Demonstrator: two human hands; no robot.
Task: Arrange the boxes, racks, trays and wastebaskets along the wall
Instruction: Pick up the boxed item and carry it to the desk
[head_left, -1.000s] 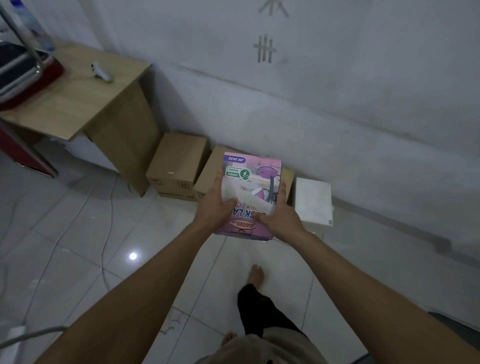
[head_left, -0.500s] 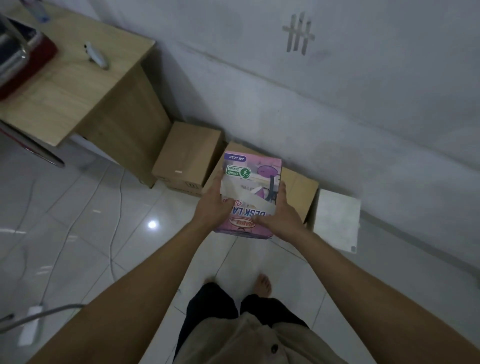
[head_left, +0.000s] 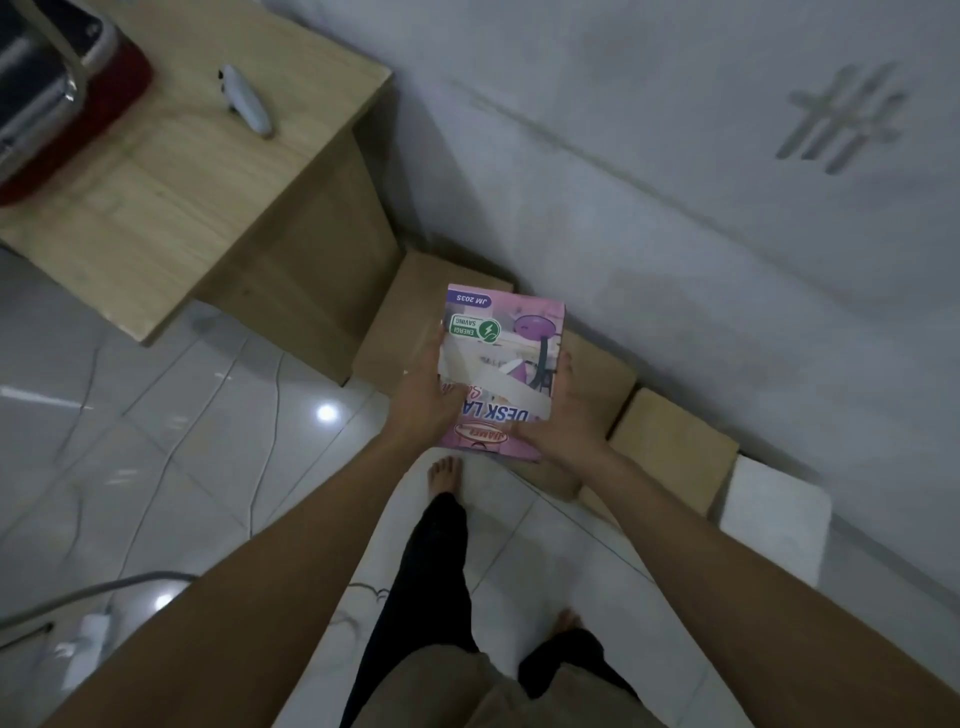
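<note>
Left hand (head_left: 426, 402): grips the left edge of the pink box (head_left: 501, 364), thumb laid across its printed face, fingers hidden behind it.
Right hand (head_left: 558, 423): grips the right edge and lower corner of the same box, thumb on the face, fingers wrapped behind.
Pink box: held flat-face-up in the air between both hands, over the cartons at the foot of the wall; its print reads upside down to the camera, with "DESK LA" and a green "ENERGI SAVING" badge legible.
Forearms: both bare, reaching forward from the lower corners of the view.
Left carton (head_left: 402, 322): brown, on the floor, against the side of the desk (head_left: 197, 176) and close to the wall (head_left: 675, 182).
Middle carton (head_left: 597, 384): brown, largely hidden behind the pink box and right hand.
Right carton (head_left: 675, 454): brown, just beside the middle one, along the wall.
White box (head_left: 774, 525): on the floor beside the right carton, last in the row.
Desk: light wood, top left; a small white device (head_left: 247, 101) lies on it, and a red-edged case (head_left: 62, 88) sits at its far left.
Floor (head_left: 182, 441): glossy white tile; a cable and white plug strip (head_left: 83, 642) at lower left.
Person: bare feet and dark trousers below the hands.
</note>
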